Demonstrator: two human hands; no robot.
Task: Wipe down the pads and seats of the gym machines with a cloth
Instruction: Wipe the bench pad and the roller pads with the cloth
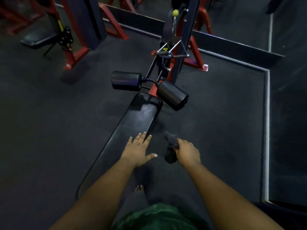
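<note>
**Left hand at the pad's right edge, cloth held off to the side**

I see my left hand (138,149) spread flat, released, fingertips over the right edge of the long black seat pad (131,128). My right hand (187,151) is clenched on the dark cloth (171,146), clear of the pad, above bare floor (216,130). Two roller pads (126,81) crowd the pad's far end; the floor on both sides lies open.

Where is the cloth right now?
In the head view, the dark cloth is bunched in the right hand, off the right edge of the black bench pad, over the floor.
</note>
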